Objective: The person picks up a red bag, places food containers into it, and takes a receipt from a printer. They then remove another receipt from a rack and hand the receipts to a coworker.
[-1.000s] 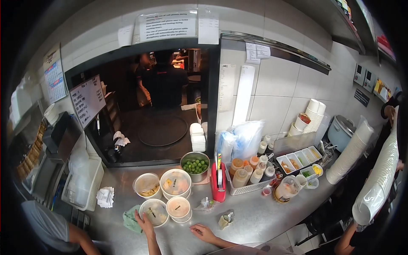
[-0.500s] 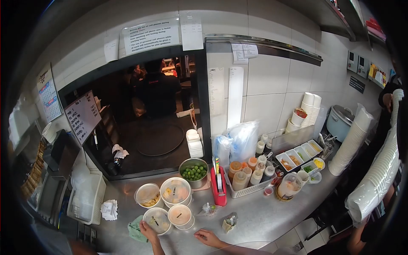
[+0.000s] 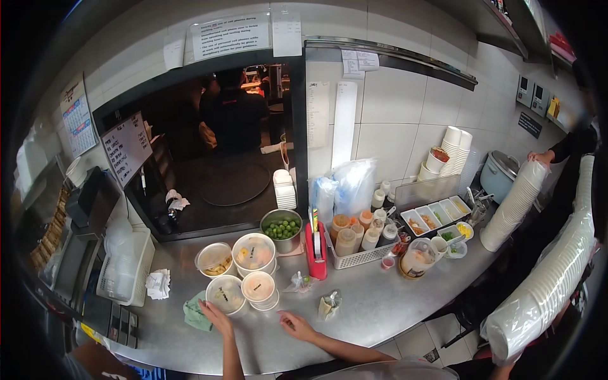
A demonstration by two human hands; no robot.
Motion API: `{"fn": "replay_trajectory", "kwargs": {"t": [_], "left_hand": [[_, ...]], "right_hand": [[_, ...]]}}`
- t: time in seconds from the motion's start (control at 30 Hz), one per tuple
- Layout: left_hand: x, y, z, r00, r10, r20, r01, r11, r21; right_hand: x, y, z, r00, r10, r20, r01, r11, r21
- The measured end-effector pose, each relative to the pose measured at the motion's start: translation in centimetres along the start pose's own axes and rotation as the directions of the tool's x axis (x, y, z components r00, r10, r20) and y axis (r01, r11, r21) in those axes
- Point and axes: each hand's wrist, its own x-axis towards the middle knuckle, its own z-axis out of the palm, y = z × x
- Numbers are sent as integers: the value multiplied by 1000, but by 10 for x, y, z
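My left hand (image 3: 217, 318) is held open with its fingers stretched out, at the front-left edge of a round lidded tub (image 3: 226, 295) with writing on its clear lid. A crumpled green cloth (image 3: 198, 311) lies just left of its fingertips. My right hand (image 3: 296, 327) is open over the steel counter, its fingers loosely bent and holding nothing. Nearest to it stands a smaller stacked tub (image 3: 259, 286) with orange contents under a labelled lid. Behind are a larger lidded tub (image 3: 253, 252) and another tub (image 3: 215, 259) with yellowish pieces.
A metal pot of green limes (image 3: 282, 229), a red tape dispenser (image 3: 315, 252) and a basket of sauce bottles (image 3: 362, 242) line the back. A small plastic bag (image 3: 329, 304) lies nearby. At right, a person's hand (image 3: 540, 157) rests on a tall cup stack (image 3: 514, 206).
The view has shifted, so the counter sits higher in frame. My left fingers are straighter beside the tub. At right, another person's hand has come onto the cup stack.
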Motion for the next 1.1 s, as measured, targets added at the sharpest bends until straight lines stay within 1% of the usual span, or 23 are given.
{"fn": "replay_trajectory", "kwargs": {"t": [0.03,0.07,0.1,0.13,0.17,0.2,0.23,0.27,0.3,0.33,0.4,0.53,0.6,0.63,0.73,0.8,0.83,0.93,1.03,1.1], "left_hand": [[-20,36,-14,992,-5,127,11,999,-49],[-40,45,-18,980,132,146,-141,989,53],[-61,45,-25,948,264,178,-291,945,151],[-83,46,-33,897,303,321,-398,870,292],[-103,40,-42,831,308,462,-508,760,406],[-122,22,-49,705,220,674,-602,687,406],[-133,19,-55,540,94,836,-691,617,377],[-138,16,-55,550,108,828,-685,625,373],[-137,27,-56,559,120,820,-679,633,371],[-138,33,-58,569,129,812,-671,643,368],[-138,27,-57,566,140,812,-660,668,345],[-138,15,-53,557,133,820,-638,701,320],[-139,17,-53,565,150,811,-665,665,340],[-139,20,-54,569,160,806,-678,647,350],[-141,30,-57,607,216,765,-652,686,323],[-147,19,-58,601,275,750,-691,651,315],[-149,14,-57,597,305,742,-709,633,311],[-147,13,-57,503,309,807,-743,632,221],[-143,10,-46,402,251,880,-713,689,129],[-147,10,-41,435,265,861,-691,711,130]], "right_hand": [[-3,-3,0,997,-77,17,78,986,-149],[-9,-10,-3,988,-151,44,157,943,-294],[-15,-18,-6,972,-219,80,232,872,-431],[-24,-27,-10,966,-213,144,257,804,-536],[-36,-36,-16,958,-198,206,285,722,-630],[-45,-40,-21,948,-172,266,314,629,-711],[-52,-40,-26,950,-129,286,304,607,-734],[-60,-39,-29,949,-83,306,294,586,-755],[-65,-43,-29,945,-35,324,286,567,-773],[-67,-47,-28,947,-16,321,276,552,-787],[-68,-54,-31,949,23,314,256,520,-815],[-66,-50,-28,942,-14,335,289,539,-791],[-66,-39,-25,938,-44,345,308,563,-766],[-67,-38,-26,937,-39,347,309,554,-773],[-66,-38,-25,936,-33,350,312,537,-784],[-67,-36,-24,937,-36,347,310,541,-782],[-67,-36,-24,938,-31,344,305,545,-781],[-67,-37,-24,941,-31,336,296,556,-777],[-68,-35,-25,942,-50,332,301,561,-771],[-68,-32,-24,942,-52,330,300,567,-767]]}}
